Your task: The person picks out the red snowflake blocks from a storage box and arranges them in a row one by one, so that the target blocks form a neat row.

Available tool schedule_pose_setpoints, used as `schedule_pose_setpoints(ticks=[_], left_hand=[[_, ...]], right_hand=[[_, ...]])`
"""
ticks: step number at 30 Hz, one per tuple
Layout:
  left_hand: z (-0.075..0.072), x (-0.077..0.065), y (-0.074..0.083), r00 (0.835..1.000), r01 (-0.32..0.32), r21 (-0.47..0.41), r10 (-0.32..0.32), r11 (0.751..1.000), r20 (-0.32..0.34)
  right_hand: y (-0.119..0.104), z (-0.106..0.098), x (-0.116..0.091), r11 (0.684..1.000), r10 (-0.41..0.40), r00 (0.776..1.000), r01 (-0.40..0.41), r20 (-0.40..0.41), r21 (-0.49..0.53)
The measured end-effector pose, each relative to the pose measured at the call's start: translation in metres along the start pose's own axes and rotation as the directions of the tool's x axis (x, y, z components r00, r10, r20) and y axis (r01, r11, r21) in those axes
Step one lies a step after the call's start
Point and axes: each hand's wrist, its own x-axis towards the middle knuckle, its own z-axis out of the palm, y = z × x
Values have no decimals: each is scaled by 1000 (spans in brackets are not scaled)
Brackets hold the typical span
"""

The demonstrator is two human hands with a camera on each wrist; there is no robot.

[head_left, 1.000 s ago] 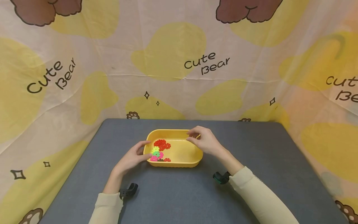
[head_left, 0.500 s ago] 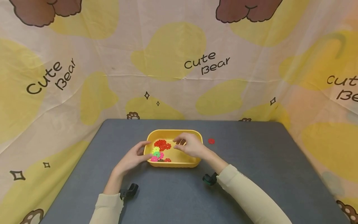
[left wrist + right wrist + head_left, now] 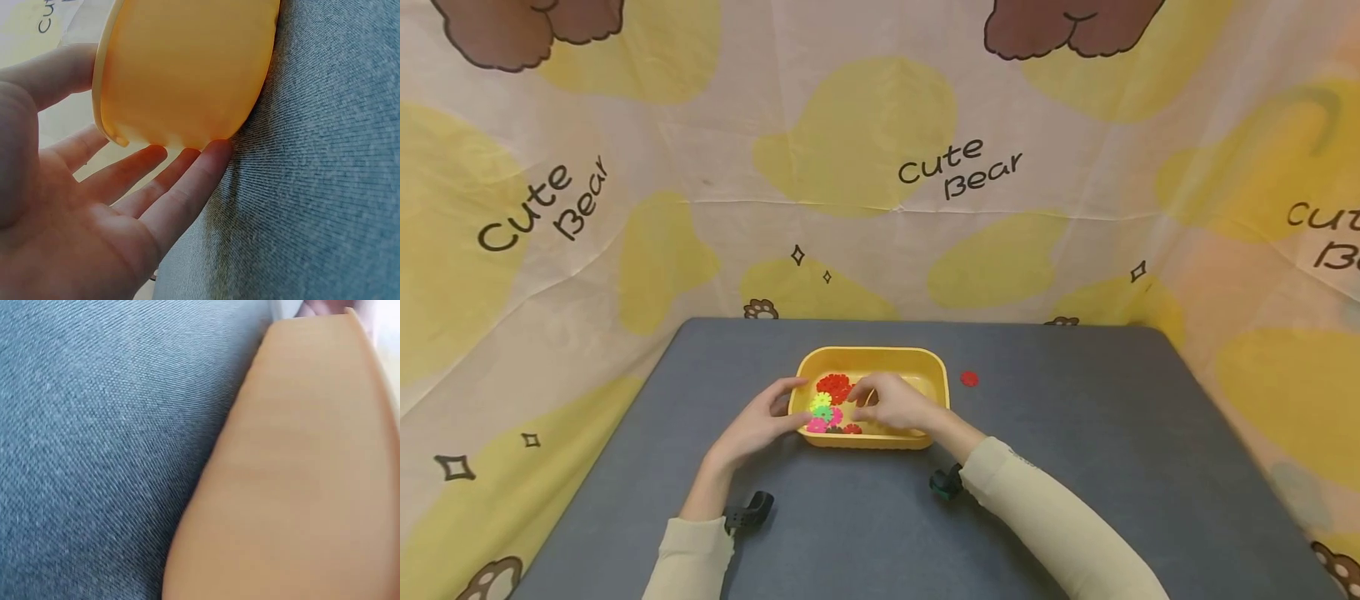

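A yellow plastic tray [image 3: 917, 442] holds small flower-shaped discs: red ones [image 3: 832, 386], a yellow one [image 3: 822, 401], a green one [image 3: 822, 413] and pink ones [image 3: 817, 425]. My left hand [image 3: 762, 419] holds the tray's left end, thumb over the rim and the other fingertips against the outer wall; the left wrist view shows these fingers [image 3: 181, 206] touching the wall. Inside the tray, my right hand [image 3: 895, 403] reaches toward the discs with fingers bent and a gap between thumb and index. The right wrist view shows only the tray's outer side [image 3: 294, 462], not the right hand.
A single red disc [image 3: 970, 379] lies on the grey-blue table [image 3: 1075, 417], just right of the tray. Behind and beside the table hangs a patterned cloth [image 3: 857, 167]. Each wrist wears a dark strap-mounted camera.
My right hand has come away from the tray's right rim and moved left toward the discs. The red disc right of the tray came into sight. My left hand stays at the tray's left end.
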Motion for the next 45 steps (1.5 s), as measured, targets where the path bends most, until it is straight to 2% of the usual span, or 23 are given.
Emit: schedule_pose_setpoints(ticks=[4,9,16,20,29,35,45], left_hand=[[1,1,-1,1000,2,-4,-2,1000,-3],[1,1,0,1000,-4,-15,4,1000,0],[0,-1,1,1000,0,-18,-1,1000,-6],[0,-1,1,1000,-6,-17,6,1000,-5],[1,0,-1,1000,20,-15,-21,1000,-6],[1,-1,1,1000,10,-21,-10,1000,-2],[1,-2,3,1000,7,-29,-7,1000,-4]], right_hand=[[2,6,4,1000,15,999,-14,35,-11],[5,11,8,1000,-12,997,14,77,-23],[8,18,14,992,-52,992,64,119,-106],[9,19,18,982,-42,990,66,133,-179],[11,21,19,979,-22,993,45,115,-200],[12,22,19,983,-1,996,18,95,-185],[15,22,20,981,-7,997,21,72,-191]])
